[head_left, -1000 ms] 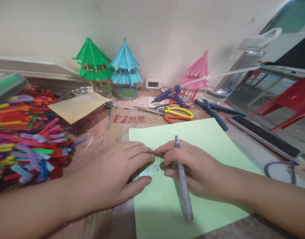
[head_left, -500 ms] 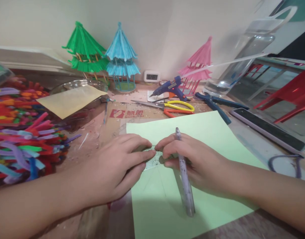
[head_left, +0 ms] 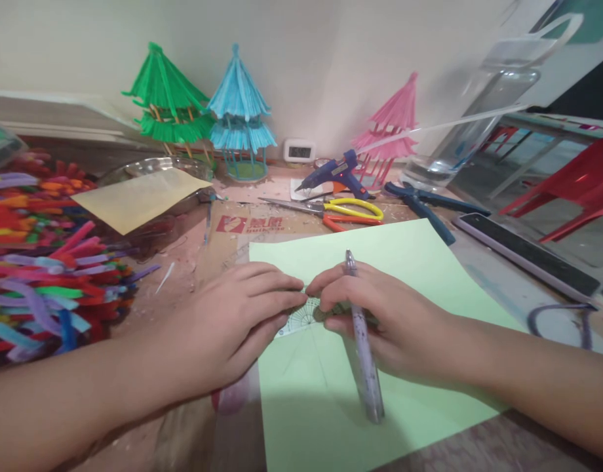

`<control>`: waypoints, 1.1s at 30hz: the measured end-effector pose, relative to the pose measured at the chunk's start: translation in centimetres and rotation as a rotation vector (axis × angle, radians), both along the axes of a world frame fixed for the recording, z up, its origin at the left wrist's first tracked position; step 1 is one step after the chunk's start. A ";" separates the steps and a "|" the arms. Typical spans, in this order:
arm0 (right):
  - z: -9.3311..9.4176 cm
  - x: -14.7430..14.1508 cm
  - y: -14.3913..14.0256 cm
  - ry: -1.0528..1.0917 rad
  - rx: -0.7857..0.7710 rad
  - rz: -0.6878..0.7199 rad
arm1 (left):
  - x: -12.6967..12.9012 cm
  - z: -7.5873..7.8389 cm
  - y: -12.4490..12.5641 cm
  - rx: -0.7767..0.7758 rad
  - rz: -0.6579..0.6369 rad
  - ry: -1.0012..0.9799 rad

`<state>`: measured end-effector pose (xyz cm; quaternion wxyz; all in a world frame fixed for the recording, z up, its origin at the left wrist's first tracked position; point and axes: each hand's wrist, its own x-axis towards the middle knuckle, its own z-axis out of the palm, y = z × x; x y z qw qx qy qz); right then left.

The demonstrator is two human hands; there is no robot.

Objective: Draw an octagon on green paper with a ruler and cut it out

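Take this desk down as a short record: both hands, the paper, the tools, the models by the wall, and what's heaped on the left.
Left hand: over part of the protractor
Right hand: holding a pen, also at the protractor
Paper: light green sheet, faint lines drawn
Tools: scissors, glue gun, pliers
Models: green model, blue model, pink model
Left heap: colorful pipe cleaners

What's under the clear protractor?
Light green paper. The left hand and right hand cover parts of the protractor, so what lies beneath those can't be seen.
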<state>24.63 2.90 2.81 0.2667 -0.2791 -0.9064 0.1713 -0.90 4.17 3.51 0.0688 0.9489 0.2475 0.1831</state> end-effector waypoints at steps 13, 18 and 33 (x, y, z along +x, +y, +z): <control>-0.1 0.0 0.0 0.006 -0.009 -0.012 | -0.4 0.4 -0.3 -0.019 0.004 -0.006; -0.4 0.1 0.1 0.016 -0.016 -0.016 | -0.3 0.7 -0.1 -0.016 -0.016 -0.010; -0.1 0.1 0.0 0.000 -0.011 0.004 | -0.2 0.5 0.1 -0.009 -0.032 -0.046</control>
